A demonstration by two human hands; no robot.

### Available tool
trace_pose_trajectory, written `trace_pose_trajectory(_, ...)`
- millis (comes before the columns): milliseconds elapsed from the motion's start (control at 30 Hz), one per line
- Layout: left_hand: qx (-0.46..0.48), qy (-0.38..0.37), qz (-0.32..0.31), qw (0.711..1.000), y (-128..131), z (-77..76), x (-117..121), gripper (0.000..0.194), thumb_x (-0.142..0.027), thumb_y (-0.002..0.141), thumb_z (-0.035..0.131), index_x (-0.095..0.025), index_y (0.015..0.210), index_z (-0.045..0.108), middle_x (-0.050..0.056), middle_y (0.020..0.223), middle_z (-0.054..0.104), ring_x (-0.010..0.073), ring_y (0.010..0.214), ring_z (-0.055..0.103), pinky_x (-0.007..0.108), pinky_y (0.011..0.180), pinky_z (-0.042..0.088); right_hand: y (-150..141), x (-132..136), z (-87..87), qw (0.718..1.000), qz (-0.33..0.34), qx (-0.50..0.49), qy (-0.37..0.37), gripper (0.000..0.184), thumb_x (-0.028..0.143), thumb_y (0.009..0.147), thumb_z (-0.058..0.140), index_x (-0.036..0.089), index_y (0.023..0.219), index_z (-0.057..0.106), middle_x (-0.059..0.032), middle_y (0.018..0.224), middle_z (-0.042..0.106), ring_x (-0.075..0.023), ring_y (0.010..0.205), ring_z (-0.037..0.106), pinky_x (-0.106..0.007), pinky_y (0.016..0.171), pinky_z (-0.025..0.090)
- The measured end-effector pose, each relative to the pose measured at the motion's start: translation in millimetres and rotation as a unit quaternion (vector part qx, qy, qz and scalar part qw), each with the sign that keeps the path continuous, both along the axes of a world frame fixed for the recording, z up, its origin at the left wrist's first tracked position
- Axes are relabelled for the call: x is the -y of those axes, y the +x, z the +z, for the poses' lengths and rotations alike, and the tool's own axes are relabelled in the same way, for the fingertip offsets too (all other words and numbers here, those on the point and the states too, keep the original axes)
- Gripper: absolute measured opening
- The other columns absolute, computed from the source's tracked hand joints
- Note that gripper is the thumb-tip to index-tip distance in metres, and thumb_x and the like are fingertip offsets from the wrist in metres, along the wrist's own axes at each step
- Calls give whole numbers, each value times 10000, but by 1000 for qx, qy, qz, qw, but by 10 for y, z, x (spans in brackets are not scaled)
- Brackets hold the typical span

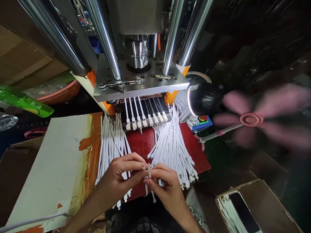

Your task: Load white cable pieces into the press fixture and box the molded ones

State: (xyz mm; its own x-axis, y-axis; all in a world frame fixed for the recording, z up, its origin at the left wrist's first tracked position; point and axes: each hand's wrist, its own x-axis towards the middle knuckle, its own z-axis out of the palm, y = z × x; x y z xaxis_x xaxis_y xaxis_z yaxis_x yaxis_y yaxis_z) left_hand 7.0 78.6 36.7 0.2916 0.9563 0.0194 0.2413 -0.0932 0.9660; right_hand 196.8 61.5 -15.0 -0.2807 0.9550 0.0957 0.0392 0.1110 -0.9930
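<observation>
Above the red surface (142,142), both hands (147,174) pinch a white cable (149,170).

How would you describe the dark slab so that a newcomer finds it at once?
Start at the pink fan on the right. Below it, toward the bottom right, sits an open cardboard box holding white cables. The dark slab lies inside: one flat, nearly black oblong, unlike the thin white strands beside it.
</observation>
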Motion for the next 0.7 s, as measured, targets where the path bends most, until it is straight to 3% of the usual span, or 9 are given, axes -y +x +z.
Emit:
trace_pose_trajectory(233,12,46,42,998,23,-50,22,99,-237,907,740,-233,808,740,24,799,713,164,734,682,249,666,542,-80,-30,55,1000,11,-10,-15,138,261,924,702,215,835,796,6,708,571,-128,637,520,-256,594,399)
trace_pose_trajectory(433,-76,122,85,986,31,-34,-149,152,-219,943,677,-221,791,666,-8,795,684,131,737,645,227,701,501,-216,3,-41,999,-13,19,-40,198,261,940,626,183,792,732,9,713,537,-129,657,500,-249,604,380)
trace_pose_trajectory(567,-76,112,144,980,-59,-71,-540,190,-303,947,666,-205,784,658,-15,783,659,125,711,608,223,663,472,-158,80,-114,989,98,53,-102,190,267,913,650,171,752,686,20,700,553,-113,636,495,-221,571,364)
trace_pose_trajectory(700,-130,153,192,961,-99,-151,-1087,231,-326,938,637,-188,752,646,-26,685,623,119,600,552,243,600,430,153,-271,108,962,226,104,-109,234,343,951,662,188,782,710,19,696,601,-119,631,519,-218,573,393)
